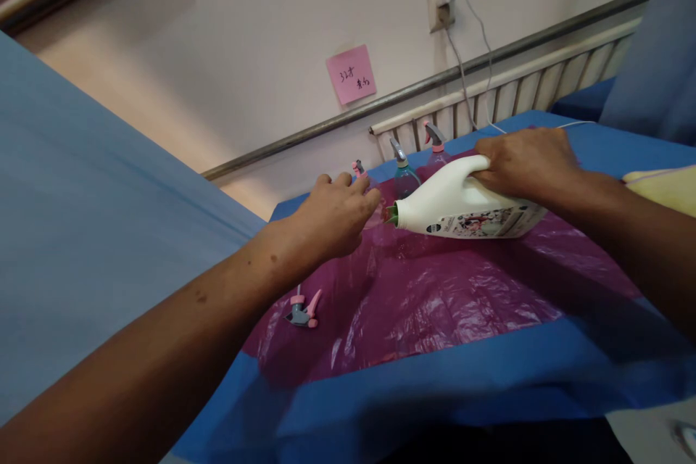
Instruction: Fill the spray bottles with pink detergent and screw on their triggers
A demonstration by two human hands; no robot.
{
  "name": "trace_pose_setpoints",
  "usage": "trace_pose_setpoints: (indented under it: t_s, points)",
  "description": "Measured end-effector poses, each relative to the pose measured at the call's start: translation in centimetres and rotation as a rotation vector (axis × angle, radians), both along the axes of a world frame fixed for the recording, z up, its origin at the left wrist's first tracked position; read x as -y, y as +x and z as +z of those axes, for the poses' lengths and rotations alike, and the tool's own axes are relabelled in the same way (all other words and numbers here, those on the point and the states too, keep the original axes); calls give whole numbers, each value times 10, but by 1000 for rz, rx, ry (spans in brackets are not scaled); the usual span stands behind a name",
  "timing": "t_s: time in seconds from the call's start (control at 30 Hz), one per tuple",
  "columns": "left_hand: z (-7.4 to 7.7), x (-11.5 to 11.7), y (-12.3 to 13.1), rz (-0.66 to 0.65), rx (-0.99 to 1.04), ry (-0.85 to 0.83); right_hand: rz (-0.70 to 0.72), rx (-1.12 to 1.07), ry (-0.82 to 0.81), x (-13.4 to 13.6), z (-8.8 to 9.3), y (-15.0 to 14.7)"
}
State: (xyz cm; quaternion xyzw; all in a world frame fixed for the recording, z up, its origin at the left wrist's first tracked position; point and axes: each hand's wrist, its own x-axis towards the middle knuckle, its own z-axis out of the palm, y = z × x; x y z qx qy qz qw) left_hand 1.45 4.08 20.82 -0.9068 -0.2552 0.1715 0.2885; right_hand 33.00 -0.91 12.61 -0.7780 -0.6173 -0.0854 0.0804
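My right hand (525, 159) is wrapped round the handle of a large white jug (451, 210), tilted onto its side with its open green-lined mouth pointing left. At that mouth is a see-through pinkish bottle (375, 220), largely hidden by my left hand (342, 212), whose fingers curl round it. Just behind stand a teal spray bottle (405, 180) and a spray bottle with a pink-and-grey trigger (436, 148). Another pink trigger top (359, 170) shows beyond my left fingers. Below my left wrist lies a loose pink-and-grey spray head (303, 312).
A crumpled purple plastic sheet (435, 297) covers part of the blue-covered table (424, 370). Behind run a white railing (522, 90) and cables from a wall socket (441, 9). A blue curtain (98, 232) hangs at left; yellow cloth (663, 187) lies at right.
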Motion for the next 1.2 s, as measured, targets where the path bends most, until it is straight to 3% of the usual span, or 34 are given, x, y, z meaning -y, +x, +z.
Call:
trace_pose_setpoints:
  t_s: [0.5, 1.2]
  points:
    - [12, 3, 17, -143, -15, -9, -4, -15, 0, 1, 1, 1]
    - [23, 12, 39, -165, -127, 0, -7, -33, 21, -2, -4, 6]
